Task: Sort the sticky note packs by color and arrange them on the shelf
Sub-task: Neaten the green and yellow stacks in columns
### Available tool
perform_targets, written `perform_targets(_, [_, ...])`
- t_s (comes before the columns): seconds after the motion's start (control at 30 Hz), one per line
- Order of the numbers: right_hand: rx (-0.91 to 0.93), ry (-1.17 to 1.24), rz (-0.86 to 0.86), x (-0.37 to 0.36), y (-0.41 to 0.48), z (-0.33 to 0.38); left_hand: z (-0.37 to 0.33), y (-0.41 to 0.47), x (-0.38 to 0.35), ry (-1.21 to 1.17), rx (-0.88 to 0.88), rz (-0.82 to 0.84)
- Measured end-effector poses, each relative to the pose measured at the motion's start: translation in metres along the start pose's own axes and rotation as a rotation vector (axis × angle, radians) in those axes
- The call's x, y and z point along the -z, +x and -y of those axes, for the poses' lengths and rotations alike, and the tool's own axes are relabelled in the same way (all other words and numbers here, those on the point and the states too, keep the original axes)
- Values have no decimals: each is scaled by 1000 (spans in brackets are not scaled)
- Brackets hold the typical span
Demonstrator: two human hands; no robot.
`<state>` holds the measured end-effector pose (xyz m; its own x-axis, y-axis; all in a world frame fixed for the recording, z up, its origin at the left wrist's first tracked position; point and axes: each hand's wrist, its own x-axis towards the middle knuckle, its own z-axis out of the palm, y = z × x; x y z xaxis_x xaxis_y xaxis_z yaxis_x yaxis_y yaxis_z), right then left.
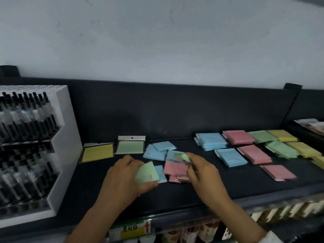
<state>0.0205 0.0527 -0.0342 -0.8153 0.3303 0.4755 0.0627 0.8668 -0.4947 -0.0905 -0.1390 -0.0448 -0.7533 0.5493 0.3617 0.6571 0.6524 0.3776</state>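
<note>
Green pack point(183, 157) blurs in right hand point(203, 172) grip.

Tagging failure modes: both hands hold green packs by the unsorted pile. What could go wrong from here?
1. The right hand pinches a flat light-green sticky note pack, which looks blurred. It may slip onto the loose pink packs.
2. The left hand holds a second green pack over a small blue pack and could drag it along.
3. The lone pink pack lies towards the front edge of the black shelf and could be knocked off.
</note>
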Motion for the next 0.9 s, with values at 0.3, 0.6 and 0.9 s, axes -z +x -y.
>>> perform_targets(0.3, [-19, 22, -43, 62, -29, -71, -91, 6, -38, -30, -61, -7])
perform_targets(0.6, [-24, 66, -79, 139, -69, -154, -203, 5, -86, -73, -85, 50])
perform_targets(0.9, [-40, 27, -85, 196, -101, -226, -288, -4, -128, -77, -131, 97])
